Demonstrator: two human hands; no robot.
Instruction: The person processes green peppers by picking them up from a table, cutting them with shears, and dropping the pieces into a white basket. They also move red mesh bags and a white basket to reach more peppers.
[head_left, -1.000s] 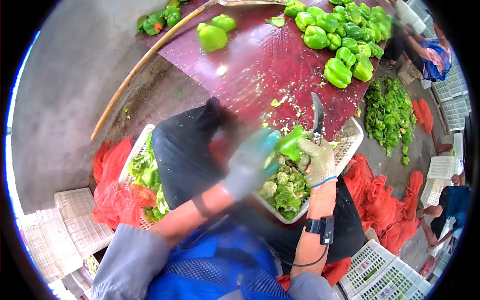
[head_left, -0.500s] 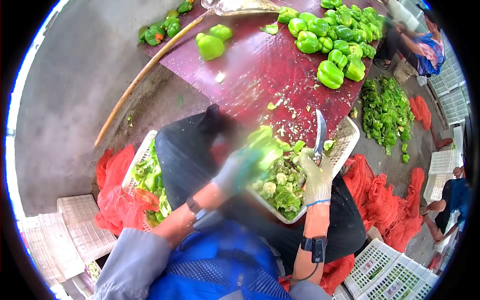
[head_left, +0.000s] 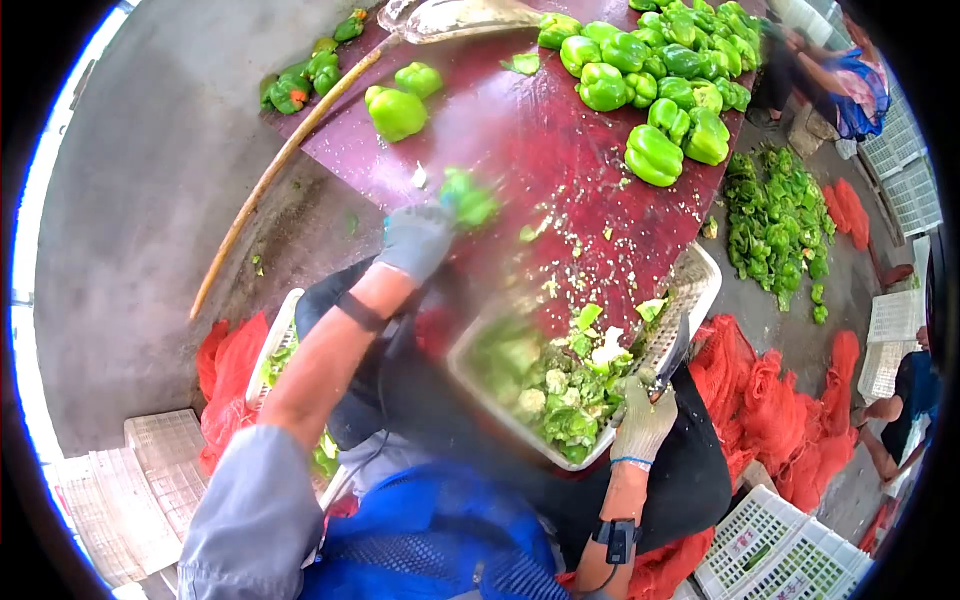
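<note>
Above the near left edge of the red table, my left hand in a grey glove holds a green pepper, blurred by motion. My right hand, in a pale knitted glove, is closed round a knife whose blade points up. It is at the right side of a white basket on my lap, which contains green pepper pieces and pale cores. Two whole peppers lie on the table's left part, and a large pile of green peppers covers its far right.
A long-handled shovel lies across the table's left corner. Red net bags lie on both sides of me. Pepper scraps are heaped on the floor at right. White crates stand at lower right. Two people sit at the right.
My left hand has moved up and left from the basket to over the table with a pepper. My right hand has lowered slightly, and the knife has tilted to the right.
</note>
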